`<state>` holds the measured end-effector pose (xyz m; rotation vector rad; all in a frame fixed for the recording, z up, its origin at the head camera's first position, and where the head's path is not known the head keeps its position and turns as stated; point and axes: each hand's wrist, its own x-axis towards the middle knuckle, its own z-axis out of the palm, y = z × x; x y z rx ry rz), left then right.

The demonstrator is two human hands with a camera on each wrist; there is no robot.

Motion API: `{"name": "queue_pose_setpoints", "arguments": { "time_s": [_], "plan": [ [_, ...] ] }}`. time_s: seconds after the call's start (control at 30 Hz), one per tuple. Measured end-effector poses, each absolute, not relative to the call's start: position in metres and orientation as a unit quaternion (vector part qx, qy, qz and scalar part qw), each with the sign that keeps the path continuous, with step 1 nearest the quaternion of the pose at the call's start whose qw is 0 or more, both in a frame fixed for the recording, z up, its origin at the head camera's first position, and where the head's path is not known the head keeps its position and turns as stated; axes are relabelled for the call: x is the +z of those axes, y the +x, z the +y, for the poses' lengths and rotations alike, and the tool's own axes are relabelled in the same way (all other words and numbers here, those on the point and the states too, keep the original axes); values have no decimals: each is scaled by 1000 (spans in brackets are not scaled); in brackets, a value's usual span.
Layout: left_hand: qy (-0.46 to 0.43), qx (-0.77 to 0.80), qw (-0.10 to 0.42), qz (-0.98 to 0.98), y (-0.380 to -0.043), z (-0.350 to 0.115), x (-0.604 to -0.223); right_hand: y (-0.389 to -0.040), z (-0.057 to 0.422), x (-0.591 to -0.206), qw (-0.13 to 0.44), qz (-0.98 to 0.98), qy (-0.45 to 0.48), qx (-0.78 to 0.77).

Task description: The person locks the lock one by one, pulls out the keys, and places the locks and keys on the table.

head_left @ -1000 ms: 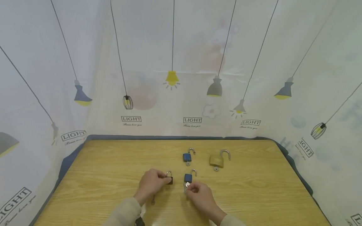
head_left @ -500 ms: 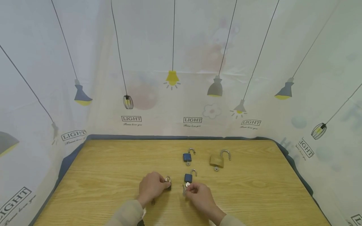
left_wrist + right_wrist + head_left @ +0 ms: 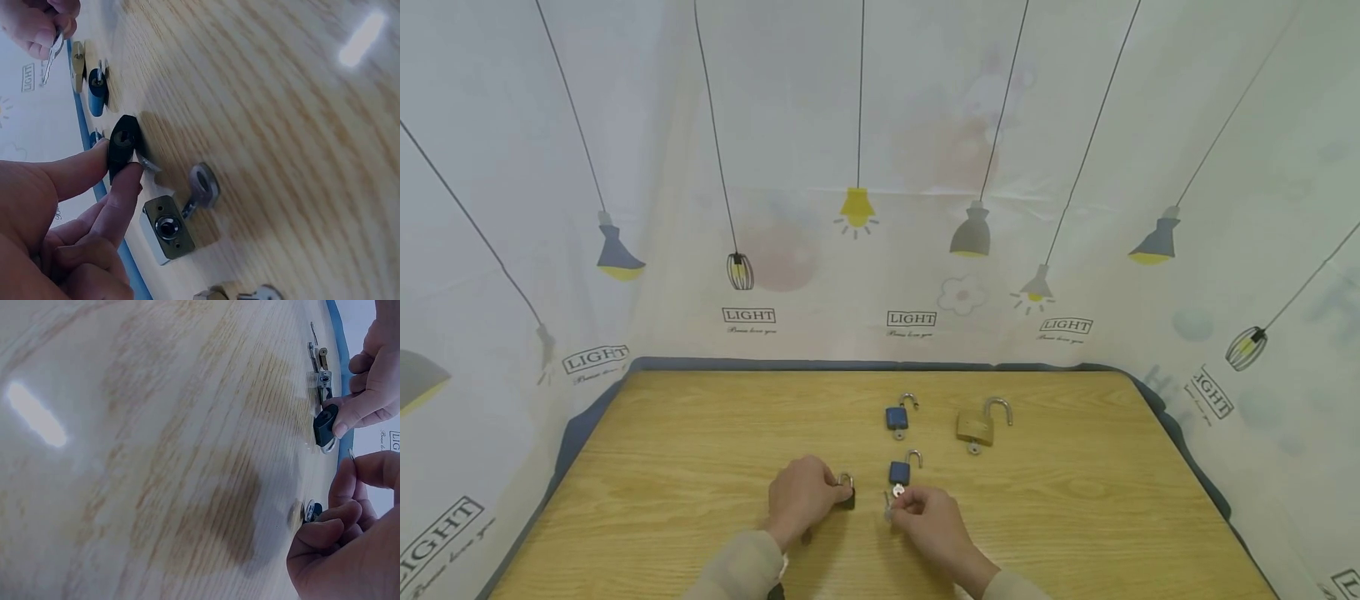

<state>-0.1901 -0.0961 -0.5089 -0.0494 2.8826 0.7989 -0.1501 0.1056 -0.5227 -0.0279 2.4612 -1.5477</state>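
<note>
Head view: what has changed in the last second?
Left hand [image 3: 800,500] has drawn the black padlock [image 3: 848,502] slightly nearer the person, thumb and fingers pinching it.
And the right hand [image 3: 931,518]?
Barely shifted; fingertips closed on a loose key [image 3: 54,51] near the blue padlock [image 3: 899,472].
Consequence?
Keyhole [image 3: 123,137] faces the person; key stands apart, judged not yet fitted.

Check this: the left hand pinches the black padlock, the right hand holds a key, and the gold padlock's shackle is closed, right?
Not quite: the head view shows the shackle of the gold padlock open. The left hand does pinch the black padlock, and the right hand holds a key.
</note>
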Motion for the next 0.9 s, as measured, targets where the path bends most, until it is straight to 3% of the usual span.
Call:
{"name": "queue_pose_setpoints", "arguments": {
  "time_s": [0.9],
  "plan": [
    [20, 211, 45, 976, -187, -93, -513, -147, 103, -521, 124, 842, -35, -523]
  ]
}}
